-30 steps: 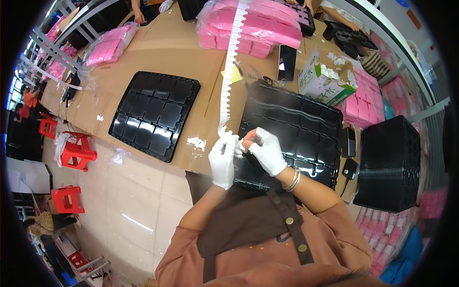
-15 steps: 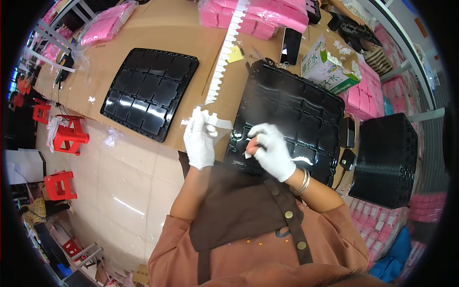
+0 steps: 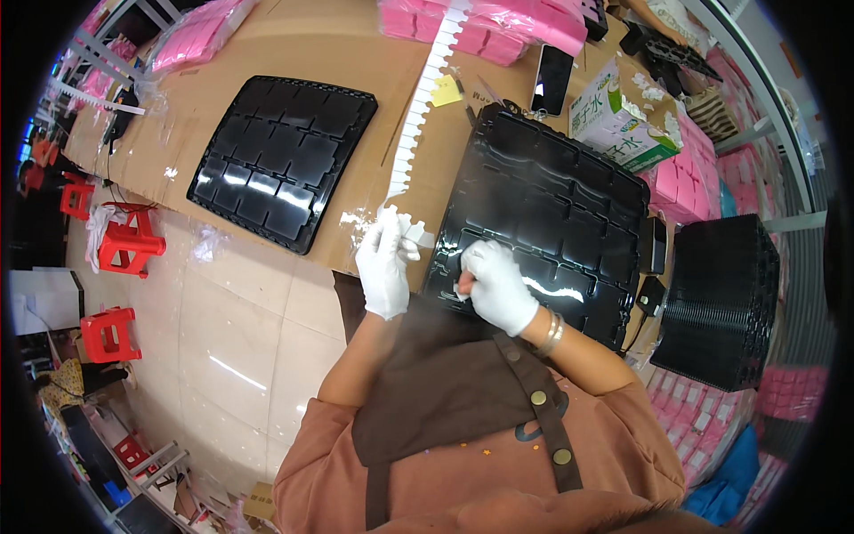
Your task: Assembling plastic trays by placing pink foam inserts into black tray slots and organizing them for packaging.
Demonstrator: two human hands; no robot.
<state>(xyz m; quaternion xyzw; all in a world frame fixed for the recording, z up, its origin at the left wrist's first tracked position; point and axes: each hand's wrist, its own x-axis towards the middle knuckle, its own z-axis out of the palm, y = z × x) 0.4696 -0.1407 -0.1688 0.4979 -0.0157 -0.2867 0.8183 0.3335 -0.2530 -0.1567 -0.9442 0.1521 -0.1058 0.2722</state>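
A long white strip with a notched edge [image 3: 412, 133] runs from the far side toward me. My left hand [image 3: 382, 271], in a white glove, pinches its near end, where a short piece bends off to the right. My right hand [image 3: 501, 289], also gloved but with a bare fingertip showing, is closed just above the near left part of a black plastic tray [image 3: 551, 214] with moulded compartments. A small white piece shows at its fingertips, partly hidden. Another black tray [image 3: 280, 160] lies to the left on the cardboard-covered table [image 3: 356, 222].
Beyond the right tray are a phone [image 3: 552, 80] and an open carton [image 3: 623, 120] with white scraps. A stack of black trays [image 3: 716, 303] stands at right. Pink wrapped packs [image 3: 489, 36] lie at the back. Red stools [image 3: 133, 240] stand on the floor at left. Another person's hand [image 3: 672, 36] is at far right.
My right hand has moved slightly left and down over the tray. My left hand has shifted a little right with the strip's end. The view has shifted slightly.
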